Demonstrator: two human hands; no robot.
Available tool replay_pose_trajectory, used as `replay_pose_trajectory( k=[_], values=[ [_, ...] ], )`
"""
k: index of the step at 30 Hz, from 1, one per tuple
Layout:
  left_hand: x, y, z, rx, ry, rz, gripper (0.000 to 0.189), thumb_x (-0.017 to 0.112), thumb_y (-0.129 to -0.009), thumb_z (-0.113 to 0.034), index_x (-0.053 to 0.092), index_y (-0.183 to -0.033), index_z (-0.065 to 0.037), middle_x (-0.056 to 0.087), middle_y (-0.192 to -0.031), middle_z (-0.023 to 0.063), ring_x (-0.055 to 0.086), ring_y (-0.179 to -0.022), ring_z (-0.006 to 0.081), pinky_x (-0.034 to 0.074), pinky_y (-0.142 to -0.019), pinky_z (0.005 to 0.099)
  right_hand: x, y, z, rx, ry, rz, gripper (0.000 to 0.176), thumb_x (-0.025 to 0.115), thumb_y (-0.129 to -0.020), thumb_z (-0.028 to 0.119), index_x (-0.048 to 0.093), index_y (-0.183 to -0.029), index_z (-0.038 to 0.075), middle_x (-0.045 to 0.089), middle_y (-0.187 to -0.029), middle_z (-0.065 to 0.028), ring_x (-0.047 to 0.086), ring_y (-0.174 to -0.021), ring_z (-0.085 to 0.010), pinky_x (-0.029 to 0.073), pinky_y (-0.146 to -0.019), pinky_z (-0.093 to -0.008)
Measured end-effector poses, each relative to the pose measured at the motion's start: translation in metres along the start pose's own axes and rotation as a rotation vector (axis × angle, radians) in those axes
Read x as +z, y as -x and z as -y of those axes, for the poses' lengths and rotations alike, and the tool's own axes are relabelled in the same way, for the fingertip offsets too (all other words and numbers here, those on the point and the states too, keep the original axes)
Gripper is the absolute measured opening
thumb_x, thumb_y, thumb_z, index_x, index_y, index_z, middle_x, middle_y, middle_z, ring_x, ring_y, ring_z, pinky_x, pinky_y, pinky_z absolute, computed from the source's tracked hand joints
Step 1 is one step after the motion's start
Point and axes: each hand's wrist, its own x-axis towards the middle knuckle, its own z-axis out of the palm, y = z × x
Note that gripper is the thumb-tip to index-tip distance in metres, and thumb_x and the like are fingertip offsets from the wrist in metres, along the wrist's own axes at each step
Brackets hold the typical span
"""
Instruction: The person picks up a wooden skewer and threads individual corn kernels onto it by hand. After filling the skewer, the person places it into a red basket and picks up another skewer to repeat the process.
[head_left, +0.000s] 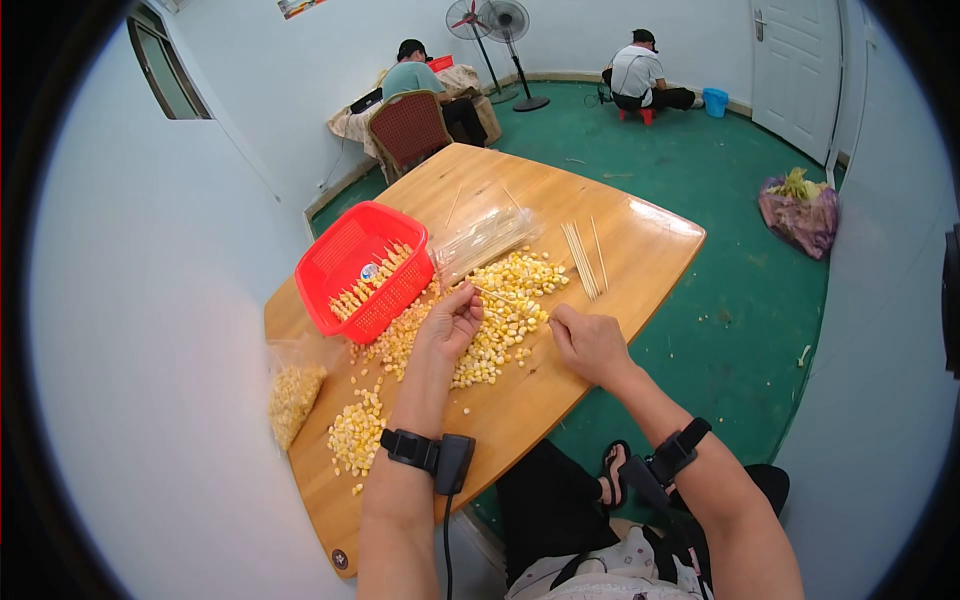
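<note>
My left hand [455,322] is over the heap of corn kernels [485,345], its thumb and fingertips pinched at the tip of a thin bamboo skewer [510,302]. Whether a kernel is between those fingertips is too small to tell. My right hand [588,345] is closed around the skewer's other end, just right of the heap. Beyond the heap lie a plastic packet of skewers [487,240] and several loose skewers [580,260]. A red plastic basket [345,225] to the left holds a row of corn-kernel skewers [372,280].
A smaller kernel pile [355,435] and a bag of kernels [296,400] are at the wooden table's [640,235] left side. One person [415,75] sits at another table, another [637,72] on a low stool. A purple bag [800,215] stands on the floor.
</note>
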Motion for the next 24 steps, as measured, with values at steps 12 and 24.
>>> replay_pose_trajectory(
  k=[12, 24],
  values=[
    [0.019, 0.012, 0.013, -0.093, -0.122, 0.118, 0.013, 0.063, -0.078, 0.0, 0.057, -0.09, 0.001, 0.06, -0.078, 0.0066, 0.056, -0.063, 0.011, 0.048, -0.054, 0.0192, -0.001, -0.001, 0.002, 0.009, -0.018, 0.003, 0.012, 0.05, -0.086, 0.019, 0.049, -0.082, 0.008, 0.053, -0.054, -0.0148, 0.056, -0.052, -0.0332, 0.043, -0.047, -0.043],
    [0.02, 0.015, 0.011, 0.89, -1.281, -0.216, 0.011, 0.063, -0.078, -0.004, 0.063, -0.088, 0.0, 0.059, -0.08, 0.0045, 0.054, -0.06, 0.0122, 0.045, -0.053, 0.023, 0.004, 0.0, -0.001, 0.107, 0.005, -0.071, 0.012, 0.048, -0.087, 0.02, 0.049, -0.084, 0.008, 0.053, -0.052, -0.0151, 0.055, -0.051, -0.0344, 0.043, -0.047, -0.0441]
  ],
)
